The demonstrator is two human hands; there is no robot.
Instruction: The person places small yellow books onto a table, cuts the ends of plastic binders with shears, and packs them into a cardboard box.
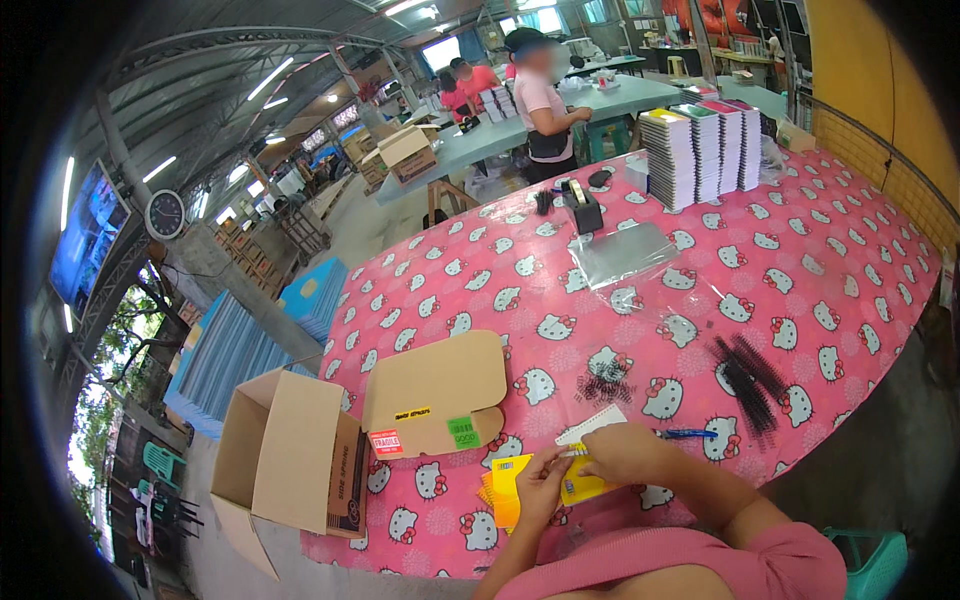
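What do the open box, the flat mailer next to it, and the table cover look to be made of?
Open box: brown corrugated cardboard, matte; raw flaps and folded edges show. Flat mailer: the same plain kraft card, matte, with stickers on it. Table cover: probably vinyl or oilcloth, a pink sheet with printed cartoon cats and a slight sheen; it could also be printed fabric.

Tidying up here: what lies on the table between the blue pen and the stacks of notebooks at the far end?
In the head view, black binding combs and clear plastic sleeves lie between the blue pen and the notebook stacks.
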